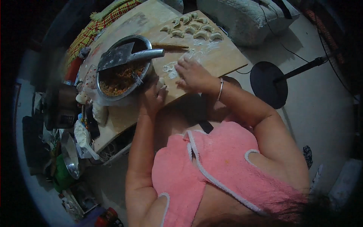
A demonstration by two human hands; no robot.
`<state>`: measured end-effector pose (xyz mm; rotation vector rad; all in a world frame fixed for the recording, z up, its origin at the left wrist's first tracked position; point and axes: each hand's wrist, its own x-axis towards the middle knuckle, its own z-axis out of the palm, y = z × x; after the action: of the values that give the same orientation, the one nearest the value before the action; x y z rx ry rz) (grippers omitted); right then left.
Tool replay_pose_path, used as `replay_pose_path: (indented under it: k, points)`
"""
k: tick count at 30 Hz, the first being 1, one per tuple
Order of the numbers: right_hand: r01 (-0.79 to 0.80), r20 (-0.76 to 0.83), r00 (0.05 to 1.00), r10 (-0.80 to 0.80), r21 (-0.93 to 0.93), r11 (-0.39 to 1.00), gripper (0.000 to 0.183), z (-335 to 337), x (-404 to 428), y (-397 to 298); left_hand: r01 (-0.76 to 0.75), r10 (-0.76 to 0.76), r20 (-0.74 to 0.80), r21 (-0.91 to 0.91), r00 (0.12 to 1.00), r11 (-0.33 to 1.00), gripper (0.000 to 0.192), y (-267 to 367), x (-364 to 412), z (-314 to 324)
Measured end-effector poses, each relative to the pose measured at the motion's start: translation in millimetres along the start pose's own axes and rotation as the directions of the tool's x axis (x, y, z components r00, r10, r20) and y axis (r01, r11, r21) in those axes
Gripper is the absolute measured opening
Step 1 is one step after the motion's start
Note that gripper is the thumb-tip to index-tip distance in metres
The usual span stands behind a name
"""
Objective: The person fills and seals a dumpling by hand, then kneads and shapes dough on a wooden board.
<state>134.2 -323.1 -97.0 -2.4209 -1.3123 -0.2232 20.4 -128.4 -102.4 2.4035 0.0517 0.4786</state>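
My right hand [192, 75] lies palm down on the floured wooden board [227, 55], beside a patch of loose flour [172, 72]. Close to the metal bowl's right side is my left hand [154, 95], with a small pale piece, perhaps dough, at its fingers [160, 82]; whether it grips this is unclear. The metal bowl [149, 67] holds an orange-brown chopped filling [119, 81] and a utensil handle. Across its rim rests a wide cleaver [116, 56] with a metal handle. A wooden rolling pin [170, 46] is behind my right hand. Several folded dumplings [200, 34] sit at the board's far end.
A bag of flour [82, 134] and a pale dough lump [99, 113] are left of the bowl. Further left stand a dark cooker [61, 107] and a metal basin [69, 153]. A round black stand base [268, 85] is on the floor at right.
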Motion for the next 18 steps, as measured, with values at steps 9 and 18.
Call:
replay_pose_path:
  k: [9,18]
  points:
    - [0.166,0.207,0.963,-0.174,0.056,0.984,0.063,-16.5,2.8,21.1,-0.105,0.106,-0.011,0.081,0.994,0.991,0.048,19.7,6.9,5.5]
    - [-0.148,0.058,0.986,0.154,-0.103,0.984,0.059,-29.9,-12.8,47.3,0.000,-0.002,0.054,0.034,0.999,0.999,0.051,15.6,12.8,12.8]
